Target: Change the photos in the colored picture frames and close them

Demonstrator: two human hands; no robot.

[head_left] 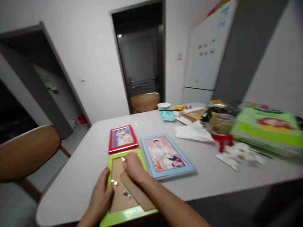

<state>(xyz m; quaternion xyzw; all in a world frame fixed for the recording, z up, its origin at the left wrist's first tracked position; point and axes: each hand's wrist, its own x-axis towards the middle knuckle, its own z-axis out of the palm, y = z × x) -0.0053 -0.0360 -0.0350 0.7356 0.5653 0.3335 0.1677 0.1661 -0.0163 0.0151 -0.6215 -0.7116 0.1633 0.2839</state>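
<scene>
Green frame (126,215) lay back-up by the near edge of the table (71,192). Left hand (100,194) rested half open on its left rim (110,164); right hand (133,165) curled at the far clip (123,159), hold unclear. Judged risk: uneven pressing could skid the frame edgeward.

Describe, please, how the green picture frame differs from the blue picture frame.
The green picture frame lies back up; the blue picture frame lies face up. The green frame shows brown backing; the blue one shows a photo. Both are rectangular and lie on the table.
</scene>
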